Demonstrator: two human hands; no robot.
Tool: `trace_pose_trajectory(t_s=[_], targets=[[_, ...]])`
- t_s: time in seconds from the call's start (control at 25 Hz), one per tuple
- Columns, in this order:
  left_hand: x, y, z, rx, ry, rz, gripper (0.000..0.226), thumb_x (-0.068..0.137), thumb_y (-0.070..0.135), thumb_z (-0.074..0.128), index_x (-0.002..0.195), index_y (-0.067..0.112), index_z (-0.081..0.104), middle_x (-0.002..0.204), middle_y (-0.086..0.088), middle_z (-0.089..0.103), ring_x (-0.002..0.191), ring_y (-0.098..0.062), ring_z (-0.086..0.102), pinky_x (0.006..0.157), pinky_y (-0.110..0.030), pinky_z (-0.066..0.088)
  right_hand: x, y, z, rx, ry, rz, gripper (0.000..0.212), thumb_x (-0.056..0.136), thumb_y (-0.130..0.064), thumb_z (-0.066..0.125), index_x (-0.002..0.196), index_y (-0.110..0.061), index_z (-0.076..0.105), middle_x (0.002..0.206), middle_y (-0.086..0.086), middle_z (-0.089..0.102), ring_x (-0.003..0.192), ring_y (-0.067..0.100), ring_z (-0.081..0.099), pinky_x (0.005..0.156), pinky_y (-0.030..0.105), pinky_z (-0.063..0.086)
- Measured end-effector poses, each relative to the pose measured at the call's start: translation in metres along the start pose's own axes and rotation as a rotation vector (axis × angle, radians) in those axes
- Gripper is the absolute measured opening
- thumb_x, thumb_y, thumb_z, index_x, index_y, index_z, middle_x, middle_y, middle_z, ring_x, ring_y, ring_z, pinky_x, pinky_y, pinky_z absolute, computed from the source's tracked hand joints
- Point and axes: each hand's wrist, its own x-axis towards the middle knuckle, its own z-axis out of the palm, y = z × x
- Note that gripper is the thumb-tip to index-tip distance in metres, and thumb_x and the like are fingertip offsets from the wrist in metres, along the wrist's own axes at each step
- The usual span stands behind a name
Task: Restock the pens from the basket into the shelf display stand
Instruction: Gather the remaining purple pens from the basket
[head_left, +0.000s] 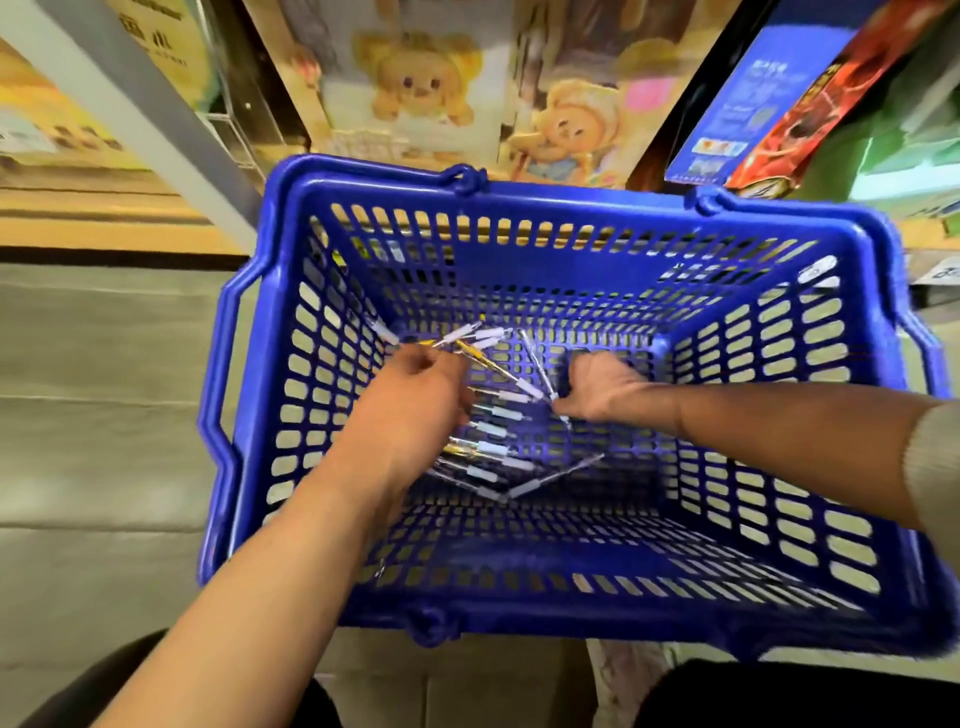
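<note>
Blue plastic fills most of the head view: the basket, slotted on every wall, with its near rim smeared by motion blur. Beyond its far rim stand boxes printed with cartoon bears, also soft and hard to read, and no pen stand can be made out among them. Over the basket's right rim a pale sleeve is cut off by the frame edge.

On the basket's floor, toward its left half, lie the pens: clear barrels with white grips, loosely stacked side by side (a few show yellow). The left part of this pile is hidden under the left forearm, so its full extent cannot be told.

Reaching in over the basket's near rim, the left hand sits on the pile's left side. Its fingers are curled and pinch a small fan of pens, whose white ends spread out toward the basket's far-left floor corner.

Coming in over the basket's right wall, the right hand rests just right of the pile with its knuckles up and fingers tucked under. One clear pen runs along its thumb side; whether the hand actually grips it I cannot tell, since the fingertips are hidden beneath the hand.
</note>
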Motion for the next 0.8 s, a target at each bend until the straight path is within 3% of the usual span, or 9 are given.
trace_pose_trajectory(t_s=[0.12, 0.28, 0.36, 0.44, 0.52, 0.6, 0.72, 0.8], targets=[[0.012, 0.002, -0.009, -0.056, -0.026, -0.057, 0.015, 0.102, 0.023, 0.049, 0.102, 0.014, 0.061, 0.081, -0.005, 0.071, 0.068, -0.019, 0.061, 0.062, -0.031, 0.043, -0.01, -0.006, -0.003, 0.075, -0.013, 0.035, 0.029, 0.079, -0.039, 0.071, 0.082, -0.013, 0.057, 0.075, 0.007, 0.056, 0.07, 0.026, 0.06, 0.06, 0.028, 0.051], [0.03, 0.01, -0.011, -0.022, 0.003, -0.059, 0.019, 0.103, 0.021, 0.047, 0.094, 0.011, 0.06, 0.096, -0.013, 0.068, 0.082, -0.026, 0.061, 0.074, -0.039, 0.045, -0.021, 0.006, -0.036, -0.017, -0.166, -0.051, 0.029, 0.088, -0.036, 0.059, 0.089, -0.011, 0.072, 0.088, 0.009, 0.074, 0.086, 0.025, 0.071, 0.068, 0.028, 0.053], [0.033, 0.008, -0.004, -0.05, -0.01, -0.085, 0.02, 0.104, 0.015, 0.046, 0.093, 0.007, 0.06, 0.096, -0.013, 0.065, 0.085, -0.026, 0.058, 0.077, -0.039, 0.045, -0.03, 0.011, -0.051, 0.321, -0.247, -0.091, 0.013, 0.086, -0.025, 0.063, 0.092, -0.017, 0.072, 0.079, 0.003, 0.076, 0.073, 0.015, 0.072, 0.069, 0.025, 0.056], [0.031, 0.006, 0.004, -0.025, -0.076, -0.105, 0.02, 0.105, 0.007, 0.043, 0.092, 0.009, 0.058, 0.096, -0.009, 0.059, 0.084, -0.022, 0.055, 0.078, -0.037, 0.044, -0.044, 0.006, -0.061, 0.697, -0.272, -0.184, 0.015, 0.086, -0.013, 0.066, 0.099, -0.02, 0.068, 0.073, -0.004, 0.075, 0.067, 0.007, 0.072, 0.065, 0.019, 0.057], [0.026, 0.002, 0.009, 0.0, -0.114, -0.107, 0.024, 0.104, 0.005, 0.045, 0.086, 0.016, 0.056, 0.099, -0.008, 0.054, 0.089, -0.022, 0.052, 0.079, -0.036, 0.044, -0.054, -0.007, -0.065, 0.791, -0.278, -0.307, 0.02, 0.088, -0.008, 0.065, 0.102, -0.022, 0.068, 0.073, -0.008, 0.073, 0.066, 0.004, 0.071, 0.063, 0.016, 0.055], [0.023, -0.003, 0.011, -0.076, -0.095, -0.119, 0.012, 0.102, 0.011, 0.055, 0.091, 0.013, 0.058, 0.102, -0.011, 0.057, 0.094, -0.024, 0.053, 0.081, -0.036, 0.045, -0.064, -0.026, -0.063, 0.799, -0.295, -0.426, 0.022, 0.089, -0.006, 0.065, 0.102, -0.023, 0.07, 0.074, -0.007, 0.071, 0.065, 0.004, 0.068, 0.063, 0.016, 0.053], [0.023, -0.01, 0.005, -0.134, -0.002, -0.073, 0.003, 0.098, 0.007, 0.062, 0.098, 0.004, 0.062, 0.097, -0.018, 0.065, 0.08, -0.024, 0.058, 0.07, -0.034, 0.048, -0.07, -0.05, -0.058, 0.879, -0.327, -0.534, 0.02, 0.09, -0.009, 0.068, 0.1, -0.025, 0.072, 0.074, -0.004, 0.07, 0.068, 0.006, 0.067, 0.067, 0.018, 0.055], [0.028, -0.01, -0.004, -0.122, 0.111, -0.029, 0.011, 0.099, 0.005, 0.057, 0.104, -0.003, 0.063, 0.094, -0.018, 0.068, 0.079, -0.025, 0.06, 0.073, -0.039, 0.053, -0.063, -0.057, -0.055, 0.955, -0.344, -0.509, 0.012, 0.092, -0.019, 0.072, 0.104, -0.023, 0.072, 0.081, -0.004, 0.075, 0.075, 0.007, 0.07, 0.072, 0.02, 0.056]])
